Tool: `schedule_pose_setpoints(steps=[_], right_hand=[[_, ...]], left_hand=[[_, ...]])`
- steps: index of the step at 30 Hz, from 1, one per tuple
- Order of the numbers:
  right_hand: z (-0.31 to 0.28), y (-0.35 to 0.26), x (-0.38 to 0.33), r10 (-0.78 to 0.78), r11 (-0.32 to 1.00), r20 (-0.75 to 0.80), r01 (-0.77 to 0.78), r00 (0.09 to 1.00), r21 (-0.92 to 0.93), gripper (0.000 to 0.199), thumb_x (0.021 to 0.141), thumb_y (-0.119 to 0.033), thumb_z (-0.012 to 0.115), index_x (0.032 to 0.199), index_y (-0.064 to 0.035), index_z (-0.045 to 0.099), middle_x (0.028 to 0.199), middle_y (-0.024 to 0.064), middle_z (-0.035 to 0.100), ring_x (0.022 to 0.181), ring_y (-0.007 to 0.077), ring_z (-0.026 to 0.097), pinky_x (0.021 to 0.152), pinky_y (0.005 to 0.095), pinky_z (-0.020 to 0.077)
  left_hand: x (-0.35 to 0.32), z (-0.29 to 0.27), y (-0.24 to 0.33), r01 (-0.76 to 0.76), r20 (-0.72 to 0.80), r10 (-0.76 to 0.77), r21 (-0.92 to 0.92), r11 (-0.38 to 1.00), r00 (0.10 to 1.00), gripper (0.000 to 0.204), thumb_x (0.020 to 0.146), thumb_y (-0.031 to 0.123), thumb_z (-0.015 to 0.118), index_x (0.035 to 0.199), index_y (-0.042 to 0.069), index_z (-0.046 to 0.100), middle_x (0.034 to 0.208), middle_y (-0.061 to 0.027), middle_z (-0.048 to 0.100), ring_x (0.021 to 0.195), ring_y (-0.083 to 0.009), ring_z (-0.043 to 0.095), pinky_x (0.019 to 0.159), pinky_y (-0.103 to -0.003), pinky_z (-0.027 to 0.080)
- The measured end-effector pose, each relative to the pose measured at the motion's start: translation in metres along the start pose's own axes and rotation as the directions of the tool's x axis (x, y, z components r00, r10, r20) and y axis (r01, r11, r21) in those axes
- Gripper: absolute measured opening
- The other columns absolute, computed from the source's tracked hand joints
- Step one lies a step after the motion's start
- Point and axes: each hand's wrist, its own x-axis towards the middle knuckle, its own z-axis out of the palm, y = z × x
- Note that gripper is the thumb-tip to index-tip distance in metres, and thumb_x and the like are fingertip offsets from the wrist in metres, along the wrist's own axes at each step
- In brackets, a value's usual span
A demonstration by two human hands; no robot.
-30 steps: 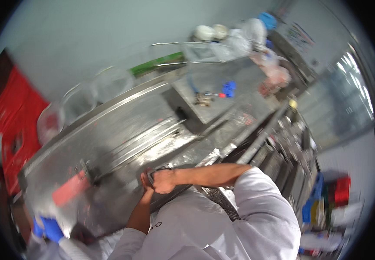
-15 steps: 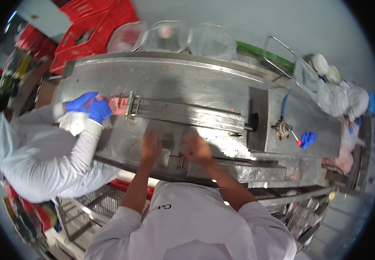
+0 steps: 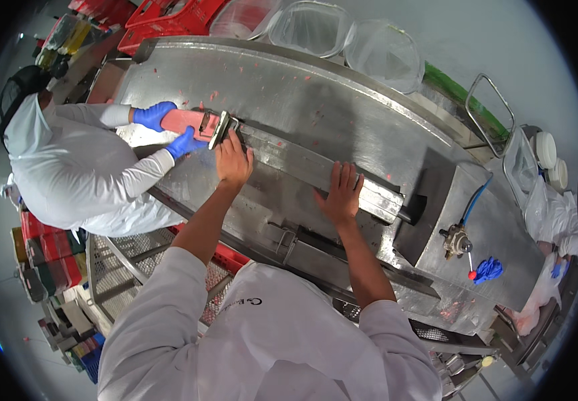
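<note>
A long steel bar lies along the middle of a big steel machine table. My left hand rests on the bar's left end, just behind a metal clamp plate. My right hand lies flat on the bar further right, fingers spread. A pink slab of meat sits against the clamp. A co-worker in white, on the left, holds that slab with both blue-gloved hands.
Red crates and clear plastic tubs stand behind the table. A valve with a blue hose and a blue cloth sit at the right end. A wire-mesh cart stands below me on the left.
My view has swung along the table. Both my hands have moved up from the near edge onto the bar, the left one reaching the clamp. The co-worker's gloved hands stay on the meat.
</note>
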Motion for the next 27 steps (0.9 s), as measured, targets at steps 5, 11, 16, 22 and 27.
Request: schedule_pose_setpoints(steps=[5,11,16,22,27], right_hand=[[-0.003,-0.001,0.001,0.016,1.000,0.023,-0.016,1.000,0.010,0.100,0.086,-0.061,0.067,0.156,-0.0007,0.028,0.153,0.0200,0.037,0.149,0.0365,0.026,0.121,0.0612,0.0170],[-0.004,0.004,0.008,0.018,0.999,0.017,-0.019,1.000,0.038,0.103,0.084,-0.058,0.073,0.156,-0.0004,0.027,0.153,0.0213,0.035,0.148,0.0368,0.027,0.120,0.0620,0.0184],[-0.019,-0.008,0.019,0.048,0.996,0.052,-0.052,0.997,0.069,0.110,0.077,-0.051,0.083,0.156,0.0002,0.026,0.151,0.0244,0.035,0.148,0.0381,0.026,0.117,0.0671,0.0192],[-0.063,-0.050,0.070,-0.023,0.998,0.123,0.015,0.992,0.062,0.121,0.063,-0.039,0.092,0.156,-0.0012,0.025,0.152,0.0229,0.038,0.145,0.0395,0.034,0.118,0.0652,0.0230],[-0.066,-0.089,0.068,-0.159,0.976,0.375,0.087,0.913,0.201,0.103,0.057,-0.027,0.094,0.143,0.0022,0.045,0.129,0.0230,0.059,0.124,0.0407,0.055,0.107,0.0466,0.0448]], left_hand=[[0.004,0.003,0.001,-0.006,0.001,0.006,0.001,1.000,1.000,0.082,0.097,0.042,0.056,0.152,-0.012,0.029,0.115,-0.0183,0.054,0.110,-0.0328,0.052,0.110,-0.047,0.033],[0.034,-0.025,-0.013,0.053,0.085,-0.044,-0.097,0.994,0.995,0.071,0.100,0.043,0.055,0.151,-0.003,0.038,0.110,-0.0188,0.064,0.101,-0.0341,0.061,0.106,-0.046,0.038],[0.090,-0.030,-0.113,0.228,0.108,-0.204,-0.596,0.770,0.973,0.046,0.103,0.043,0.053,0.129,0.008,0.068,0.108,-0.0206,0.074,0.103,-0.0387,0.071,0.086,-0.043,0.054],[0.110,-0.103,-0.135,0.132,-0.044,-0.193,-0.582,0.802,0.980,0.039,0.101,0.038,0.056,0.120,0.008,0.073,0.100,-0.0238,0.073,0.095,-0.0372,0.073,0.080,-0.047,0.057],[-0.004,-0.133,-0.181,0.249,-0.018,-0.292,-0.474,0.845,0.956,0.026,0.098,0.028,0.056,0.115,0.016,0.071,0.087,-0.0169,0.073,0.083,-0.0393,0.071,0.072,-0.050,0.056]])
